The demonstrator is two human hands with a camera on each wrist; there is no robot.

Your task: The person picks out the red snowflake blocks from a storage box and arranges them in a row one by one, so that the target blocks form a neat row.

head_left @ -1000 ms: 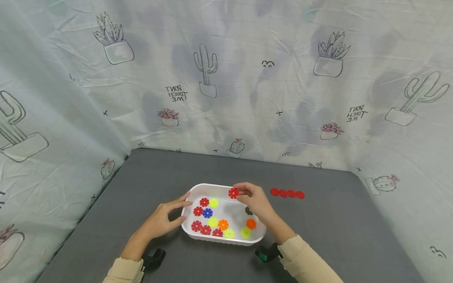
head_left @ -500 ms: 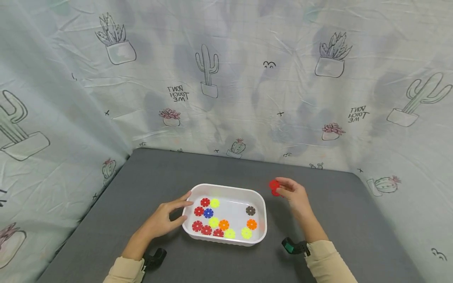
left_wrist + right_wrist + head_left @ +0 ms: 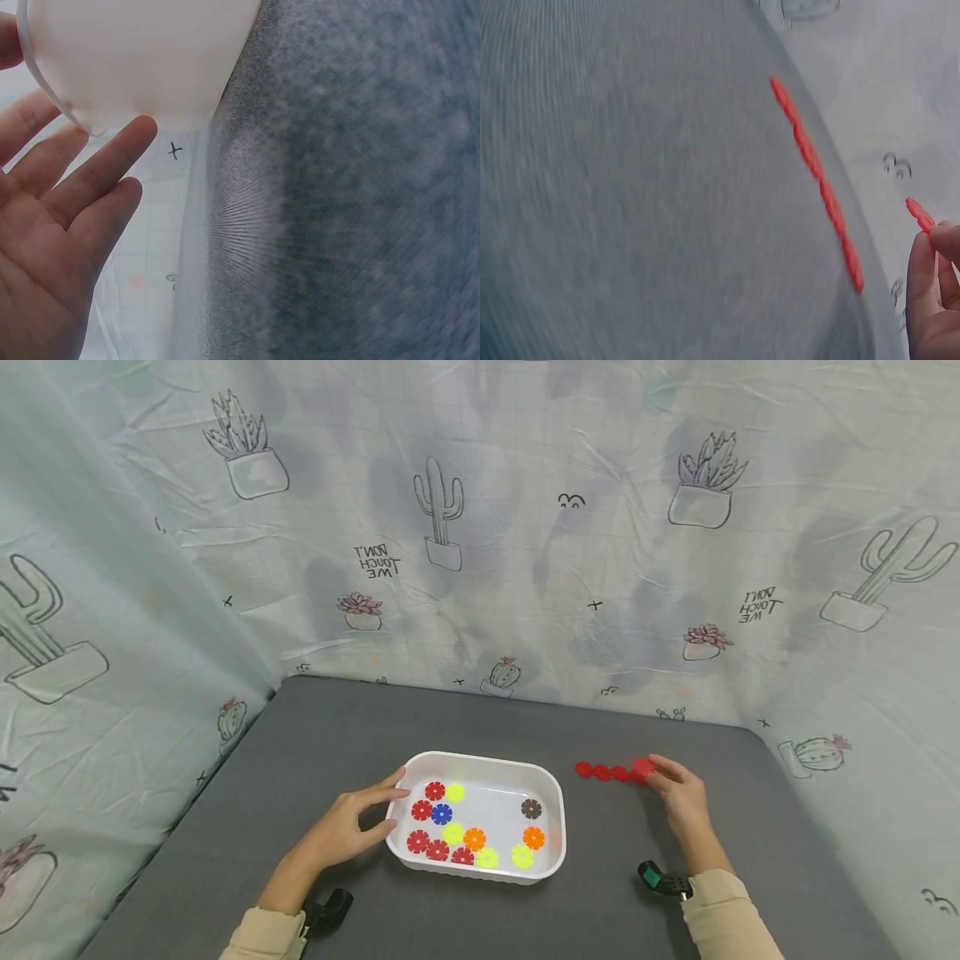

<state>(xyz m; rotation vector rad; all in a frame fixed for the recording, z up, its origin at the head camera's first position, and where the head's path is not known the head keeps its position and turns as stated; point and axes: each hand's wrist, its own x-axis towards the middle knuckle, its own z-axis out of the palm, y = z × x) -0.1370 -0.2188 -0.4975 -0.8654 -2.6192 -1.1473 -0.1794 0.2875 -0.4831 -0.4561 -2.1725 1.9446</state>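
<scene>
"Starting nearest you, what could slip?"

"My left hand [image 3: 341,827]. Its fingers are spread, their tips resting on the end of the white tub [image 3: 501,810] rather than clasping it. If I leaned or tugged on that end, I could slide or tip the tub across the table [image 3: 480,914]."

"And the loose discs [image 3: 453,833] inside?"

"They lie apart or touching on the tub floor: red, yellow, orange, one blue, one brown. A jolt could scatter them, I'd judge, since nothing holds them in place. Some reds sit against other colours, so a hurried grab might bring up the wrong one."

"Farther out, what about your right hand [image 3: 681,797]?"

"Thumb and fingertips pinch a red disc [image 3: 917,211] by its edge. It's small and probably thin, so too light a pinch could drop it, and too hard a squeeze might flick it out."

"Where is it, exactly?"

"Above the table, close to the right end of a row of four red discs [image 3: 831,204]. My wrist view shows a gap between them. Lowered at a slant, it could land on top of the end disc or nudge it, bending the line."

"Anything beyond that?"

"The table's far edge, with the printed curtain [image 3: 517,610] behind it. A disc flicked that way might end up down there."
</scene>
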